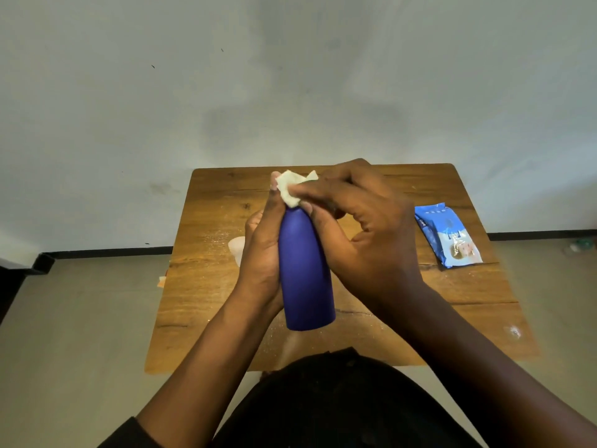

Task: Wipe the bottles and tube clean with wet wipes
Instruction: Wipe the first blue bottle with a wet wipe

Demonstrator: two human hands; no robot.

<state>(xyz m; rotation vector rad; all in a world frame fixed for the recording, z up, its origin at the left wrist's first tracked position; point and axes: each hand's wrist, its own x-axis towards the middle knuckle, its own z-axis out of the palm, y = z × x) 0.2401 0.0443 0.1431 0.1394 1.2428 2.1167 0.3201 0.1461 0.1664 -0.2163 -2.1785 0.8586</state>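
The right hand (361, 221) pinches a white wipe (292, 187) against the top of a blue bottle (305, 270), while the left hand (261, 250) grips the bottle's side, holding it tilted above the table (452, 295) at frame centre. The cap end looks to be the part being cleaned. Next, probably, comes working the wipe down the body. The wipes pack (447, 236) lies at right.

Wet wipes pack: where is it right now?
In the head view, the wet wipes pack lies on the wooden table, right of both hands, near its right edge.
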